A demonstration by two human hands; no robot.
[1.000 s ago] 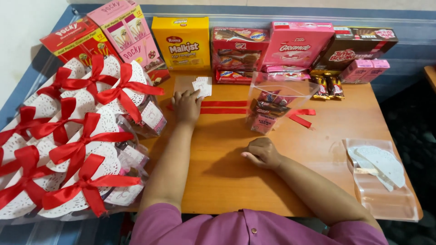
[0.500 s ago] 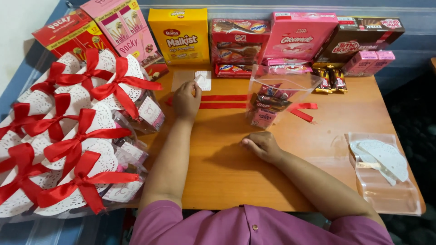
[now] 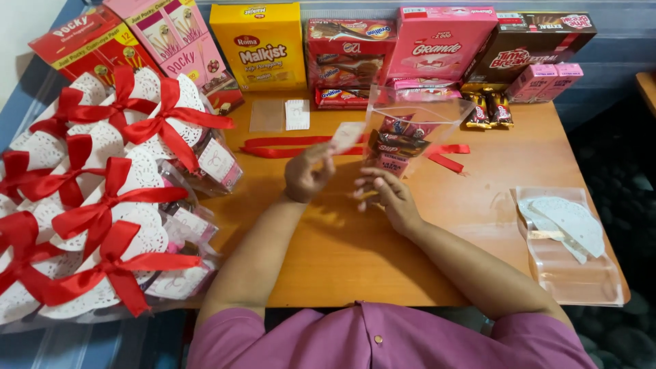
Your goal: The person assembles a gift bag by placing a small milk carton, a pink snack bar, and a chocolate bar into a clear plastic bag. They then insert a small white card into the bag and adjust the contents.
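My left hand (image 3: 307,172) is raised over the middle of the wooden table (image 3: 355,239) and pinches a small white card (image 3: 345,137) between thumb and fingers. My right hand (image 3: 386,195) holds the lower end of a clear plastic bag (image 3: 410,130) filled with several wrapped snacks. The card sits just left of the bag. Red ribbon (image 3: 287,145) lies flat behind both hands.
Several wrapped gift bags with red bows and white doilies (image 3: 102,205) fill the left side. Snack boxes (image 3: 266,44) line the back edge. More small cards (image 3: 297,114) lie by the ribbon. A clear tray with white doilies (image 3: 564,236) sits at the right.
My left hand lifted a card from the pile at the back and came toward me. My right hand left the table and took hold of the snack bag.
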